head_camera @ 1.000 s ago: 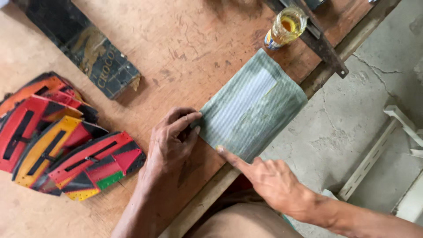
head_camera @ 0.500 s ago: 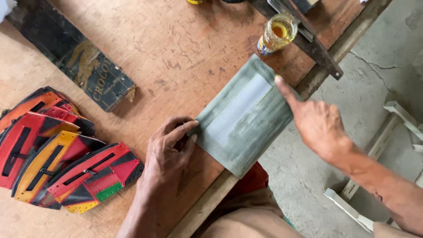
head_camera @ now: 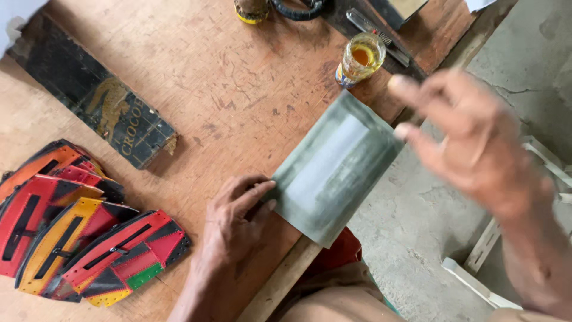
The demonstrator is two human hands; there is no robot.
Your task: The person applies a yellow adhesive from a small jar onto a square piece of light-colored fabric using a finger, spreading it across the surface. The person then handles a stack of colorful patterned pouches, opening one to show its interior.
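My left hand (head_camera: pixel 238 223) lies flat on the wooden table (head_camera: pixel 238 89) near its front edge, fingers loosely spread, fingertips pressing the near corner of one grey-green sheet (head_camera: pixel 333 170). The sheet lies across the table's front edge, its far half hanging out over the floor. My right hand (head_camera: pixel 471 143) hovers open and blurred above the sheet's outer end, fingers apart, gripping nothing and touching nothing that I can see. One small glass jar (head_camera: pixel 359 59) of amber liquid stands by the sheet's far corner. At the left edge I count about five red, orange and black stitched pieces (head_camera: pixel 77 241), overlapping. One dark printed board (head_camera: pixel 95 101) lies toward the back left corner.
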